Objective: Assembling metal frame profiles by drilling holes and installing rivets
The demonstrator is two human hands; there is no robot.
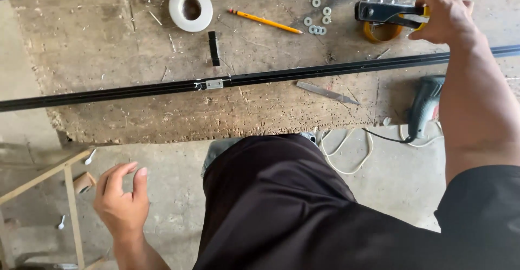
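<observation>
My right hand (pixel 445 16) reaches to the far right of the worn wooden workbench (pixel 108 48) and grips the black handles of a riveting tool (pixel 382 11), which lies over a yellow tape roll (pixel 379 33). A long black metal rail (pixel 303 74) with a small silver fitting (pixel 214 83) runs across the bench just below that hand. My left hand (pixel 122 199) hangs below the bench edge with fingers loosely curled and holds nothing.
On the bench lie a white tape roll (pixel 190 8), a yellow pencil (pixel 265 21), several metal washers (pixel 318 20), a short black piece (pixel 214 48) and a flat metal file (pixel 326 93). A power drill (pixel 425 106) with white cable rests at the bench edge. A wooden frame (pixel 69 194) stands lower left.
</observation>
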